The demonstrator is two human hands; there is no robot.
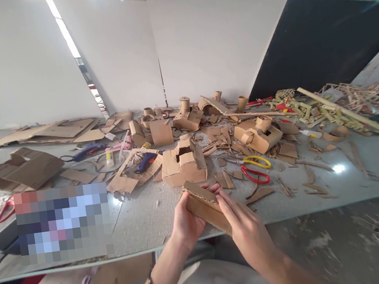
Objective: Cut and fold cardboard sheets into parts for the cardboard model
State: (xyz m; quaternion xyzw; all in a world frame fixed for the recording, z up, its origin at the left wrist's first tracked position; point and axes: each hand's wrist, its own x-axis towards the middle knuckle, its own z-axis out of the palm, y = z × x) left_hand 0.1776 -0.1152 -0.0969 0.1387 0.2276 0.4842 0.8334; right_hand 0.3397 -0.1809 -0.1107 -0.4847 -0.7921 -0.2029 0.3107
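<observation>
Both my hands hold a folded brown cardboard piece [203,204] just above the near edge of the grey table [151,221]. My left hand [186,224] grips its left end from below, fingers curled round it. My right hand [244,228] lies over its right side, fingers pressed along the top. Right behind the piece stands a cardboard box model with a square hole [183,161].
Scissors with red and yellow handles [256,168] lie right of the box. Cardboard models, tubes and scraps cover the table's far part. Glue guns [146,160] lie left of centre, a flat cardboard stack [22,171] at far left, wooden sticks [342,108] at right.
</observation>
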